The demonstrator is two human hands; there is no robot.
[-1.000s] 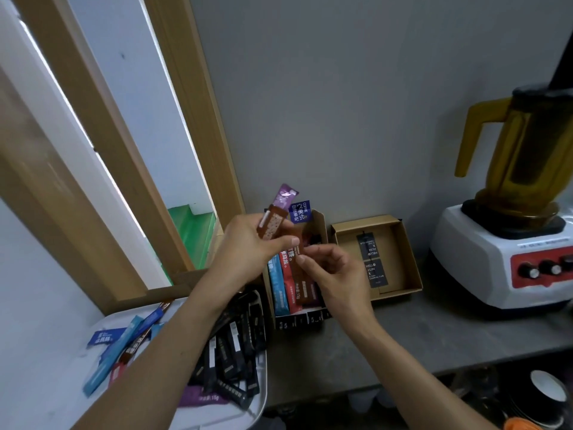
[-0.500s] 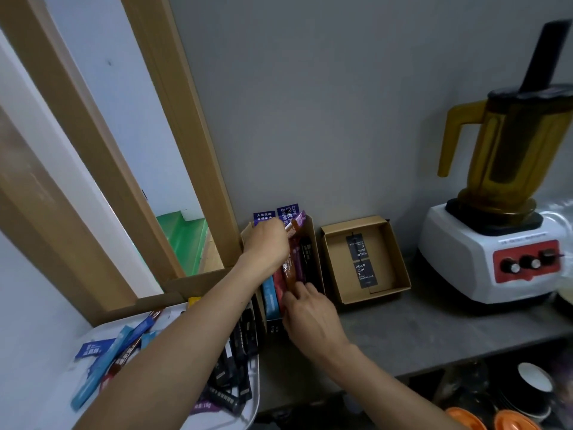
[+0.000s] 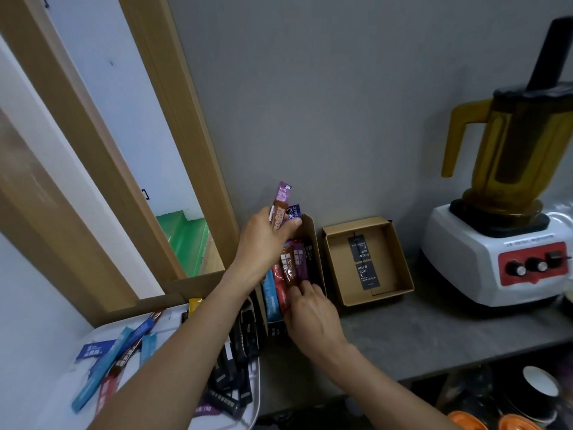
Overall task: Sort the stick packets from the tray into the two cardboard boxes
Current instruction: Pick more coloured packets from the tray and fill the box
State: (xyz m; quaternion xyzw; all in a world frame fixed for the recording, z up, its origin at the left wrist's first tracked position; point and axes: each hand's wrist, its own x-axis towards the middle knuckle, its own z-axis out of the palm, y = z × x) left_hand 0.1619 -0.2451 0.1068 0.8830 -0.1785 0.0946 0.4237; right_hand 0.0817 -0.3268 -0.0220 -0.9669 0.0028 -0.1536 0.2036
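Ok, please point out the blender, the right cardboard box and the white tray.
blender (image 3: pixel 496 252), head view, white base.
right cardboard box (image 3: pixel 392 259), head view, bare floor.
white tray (image 3: pixel 169 322), head view, bare surface.

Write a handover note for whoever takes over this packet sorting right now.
Left hand: grips a few brown and purple packets above the left box.
Right hand: fingertips at the lower ends of the coloured packets in the left box; cannot tell whether they pinch or press.
Right box: two black packets lying flat.
Tray: many loose packets remain, blue, red and black.
Done: some packets are in each box.
Left: place the held ones, then empty the tray.
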